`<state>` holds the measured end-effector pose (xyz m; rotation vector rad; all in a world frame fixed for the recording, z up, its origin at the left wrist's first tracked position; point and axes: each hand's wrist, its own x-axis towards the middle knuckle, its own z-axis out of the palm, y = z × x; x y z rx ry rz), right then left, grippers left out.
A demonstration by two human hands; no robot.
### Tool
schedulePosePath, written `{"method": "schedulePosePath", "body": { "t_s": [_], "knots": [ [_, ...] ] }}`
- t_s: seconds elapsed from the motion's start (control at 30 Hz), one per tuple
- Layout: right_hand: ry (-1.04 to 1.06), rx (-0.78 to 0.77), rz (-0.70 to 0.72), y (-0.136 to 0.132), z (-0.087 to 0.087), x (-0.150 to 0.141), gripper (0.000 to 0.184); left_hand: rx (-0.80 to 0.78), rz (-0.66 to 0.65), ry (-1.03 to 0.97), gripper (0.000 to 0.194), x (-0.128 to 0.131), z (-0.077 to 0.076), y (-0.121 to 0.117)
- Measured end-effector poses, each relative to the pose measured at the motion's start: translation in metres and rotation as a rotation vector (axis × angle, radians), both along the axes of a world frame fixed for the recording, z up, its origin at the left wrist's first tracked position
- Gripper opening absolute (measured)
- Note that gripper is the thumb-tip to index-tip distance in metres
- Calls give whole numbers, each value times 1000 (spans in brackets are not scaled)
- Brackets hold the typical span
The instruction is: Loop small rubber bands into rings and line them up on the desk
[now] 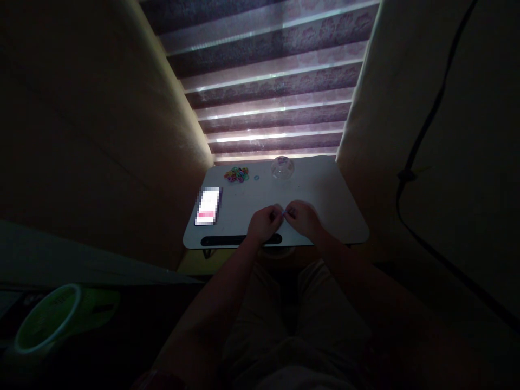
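Observation:
My left hand [263, 223] and my right hand [304, 218] meet above the front middle of the small white table [333, 200]. Fingertips of both are pinched on a small bluish band [284, 212], most of it hidden by the fingers. Beyond them, at the back left, lies a pile of colourful small elastic bands [237, 174]. One single bluish ring [257, 177] rests apart, just right of that pile. A clear round container [283, 168] stands at the back middle.
A phone with a bright screen [208, 206] lies at the table's left side. Along the front edge runs a black ledge strip [223, 240]. Striped blinds [276, 103] hang behind. A green basket [49, 319] is at lower left, and a dark cable [426, 119] hangs at right.

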<state>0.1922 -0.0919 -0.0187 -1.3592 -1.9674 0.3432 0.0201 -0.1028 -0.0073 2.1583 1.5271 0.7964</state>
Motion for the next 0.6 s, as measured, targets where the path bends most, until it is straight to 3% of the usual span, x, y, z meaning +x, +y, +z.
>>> {"method": "schedulePosePath", "body": {
  "t_s": [0.6],
  "knots": [
    [-4, 6, -6, 1, -2, 0, 12, 9, -33, -122, 15, -1, -5, 1]
  ]
}}
